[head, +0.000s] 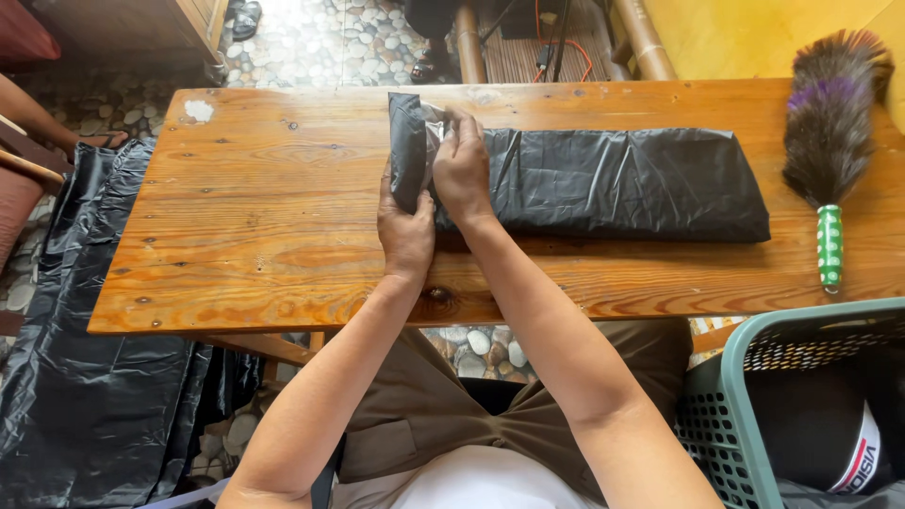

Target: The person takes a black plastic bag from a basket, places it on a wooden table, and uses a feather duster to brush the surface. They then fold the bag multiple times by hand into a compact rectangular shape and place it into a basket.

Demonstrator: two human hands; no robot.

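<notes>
A long folded black plastic bag (622,184) lies across the wooden table (264,236). Its left end is turned up into a thick fold (407,151). My left hand (405,231) grips that fold from the near side, fingers around its lower edge. My right hand (460,170) presses on the fold from the right, fingertips at its top where the plastic shines. Both forearms reach in from the bottom of the view.
A feather duster (828,123) with a green dotted handle lies at the table's right end. A teal mesh basket (745,396) with dark contents stands at the lower right. More black plastic sheeting (85,377) hangs to the floor on the left. Pebble floor beyond.
</notes>
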